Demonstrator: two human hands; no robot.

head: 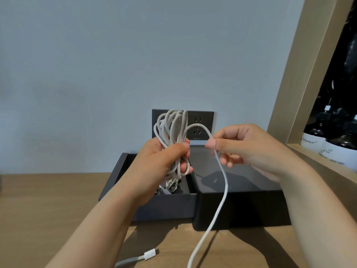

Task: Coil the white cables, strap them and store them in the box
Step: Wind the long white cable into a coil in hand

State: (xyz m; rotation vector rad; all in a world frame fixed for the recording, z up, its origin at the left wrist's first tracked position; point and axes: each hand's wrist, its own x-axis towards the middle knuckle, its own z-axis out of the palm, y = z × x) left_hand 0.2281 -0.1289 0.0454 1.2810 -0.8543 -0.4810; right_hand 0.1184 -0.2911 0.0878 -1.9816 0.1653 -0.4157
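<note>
White cable: light, limp, smooth-sheathed; judged springy enough for loops to fan open if the grip slackens, so hold across the whole bundle at mid-length, not by one strand. Coil [172, 128] held up over the left part of the box [164, 207], in front of the wall socket [201, 124]. Left hand [160, 163] palm-in, thumb across the front and fingers wrapped behind, clamping the gathered loops. Right hand [245, 146] just to the right, apart from the left, thumb and forefinger pinching the free run where it arches off the coil. Loose tail [222, 192] drops over the dark lid [241, 206] to the near table [48, 209]. Plug end [152, 254] lies near, unwound. Another white cable already sits in the box.
</note>
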